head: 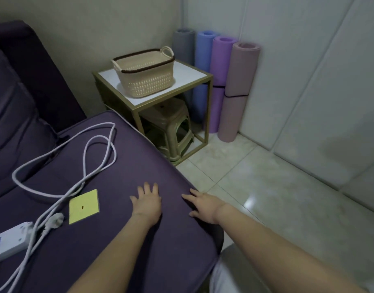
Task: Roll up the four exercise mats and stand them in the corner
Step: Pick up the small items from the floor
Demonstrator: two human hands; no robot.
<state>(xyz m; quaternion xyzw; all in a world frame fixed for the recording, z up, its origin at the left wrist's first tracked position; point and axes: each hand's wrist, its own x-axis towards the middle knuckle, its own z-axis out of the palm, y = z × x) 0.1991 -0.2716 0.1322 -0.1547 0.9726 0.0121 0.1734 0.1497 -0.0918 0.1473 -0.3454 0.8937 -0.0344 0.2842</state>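
Pale walls met in a corner at the far side of the room, and that was where the mats were. A grey rolled foam mat (183, 45) stood deepest in the corner. Next came a blue rolled foam mat (203, 56), then a purple rolled foam mat (221, 64), then a dusty pink rolled foam mat (240, 81) nearest the open floor. All four stood upright, close side by side against the wall. A thin black band (234, 96) went round the pink one, and another went round the purple one. The white square tabletop on a thin gold frame (190, 75) hid the middle of the grey and blue ones, so their bands could not be seen.

Both hands were on the dark purple sofa cushion (118, 229), well apart from the mats. The left hand (147, 203) lay flat with its grip spread wide, holding nothing. The right hand (203, 206) lay flat at the cushion's rounded edge, its grip spread too, and it held nothing either.

It looked like the rolling and standing were done, so the step in hand was a last check. To do it well, the person should look at each roll: was it straight, and did it rest on the wall? The pink one mattered most, since nothing held its open side and it could tip onto the pale floor tiles (266, 187). A soft push into the row would help. Foam likes to spring open, so any loose band should be pulled snug
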